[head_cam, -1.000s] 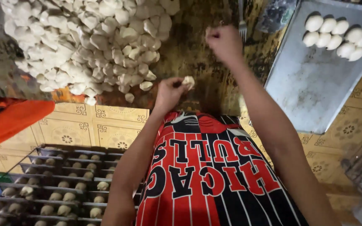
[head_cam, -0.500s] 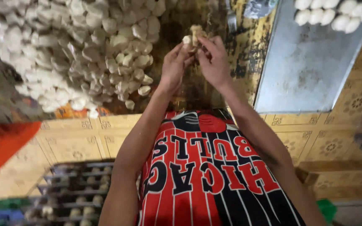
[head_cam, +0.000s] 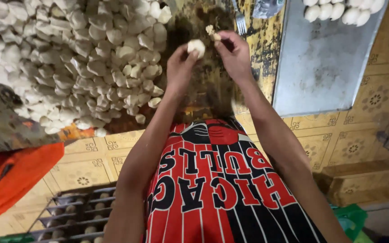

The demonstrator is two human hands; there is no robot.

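Since half a second ago, our hands have parted a little: they were pressed together around one pale lump, and now each carries its own piece above the dark, stained table [head_cam: 203, 94].

Our left hand [head_cam: 181, 65] is curled shut, with fingertips and thumb pinching a white dough ball [head_cam: 196, 46] that sticks up past the fingers at the top of the hand. Our right hand [head_cam: 234, 53] is also closed, gripping a small crumbly filling lump [head_cam: 211, 32] between thumb and forefinger. That lump sits just beside the dough ball, slightly higher and to its right, and the two are close but apart.

To the left of our left hand, a big heap of white dough pieces [head_cam: 77, 63] spreads across the table, its nearest pieces lying near our left wrist. Right of our right hand lies a grey metal tray [head_cam: 325, 76] with a row of smooth white balls [head_cam: 338, 11] along its far edge, well apart from both hands. A fork [head_cam: 241, 22] rests just beyond our right hand.

Lower left, below our forearm, a dark rack [head_cam: 68, 216] holds rows of small round pieces, and an orange cloth [head_cam: 19, 175] lies beside it on the patterned yellow floor [head_cam: 352, 135].
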